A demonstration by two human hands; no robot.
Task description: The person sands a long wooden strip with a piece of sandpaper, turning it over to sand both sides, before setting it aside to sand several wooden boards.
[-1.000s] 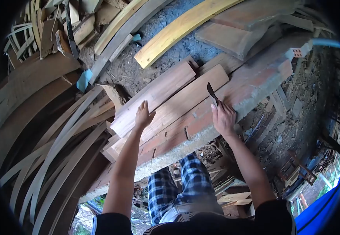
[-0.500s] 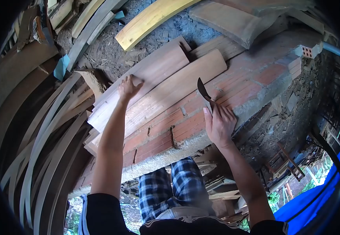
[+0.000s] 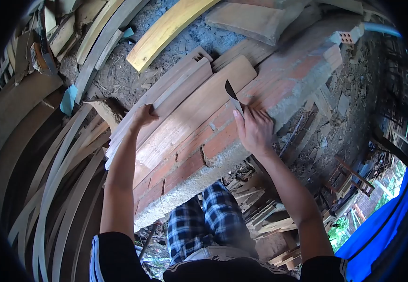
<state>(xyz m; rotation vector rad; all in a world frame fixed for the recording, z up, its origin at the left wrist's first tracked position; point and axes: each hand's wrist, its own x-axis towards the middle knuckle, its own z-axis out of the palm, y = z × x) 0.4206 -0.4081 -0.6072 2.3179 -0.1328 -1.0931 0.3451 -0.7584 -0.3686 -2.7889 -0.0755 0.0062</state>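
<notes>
My left hand grips the edge of a wooden board, which is tilted up a little among the boards stacked on the brick ledge. Beside it, nearer to me, a lighter board lies flat. My right hand is closed around a curved dark blade, whose tip points up and away; its handle is hidden in my palm. That hand rests over the brick ledge, right of the boards.
Long curved wooden strips stand at the left. A yellowish curved plank lies beyond the boards, with a broad wooden piece beside it. A hollow brick sits at the ledge's far right end. Wood scraps lie below.
My left hand has closed on a board and tipped up its near edge. The blade is still in my right hand. The whole view has shifted slightly.
</notes>
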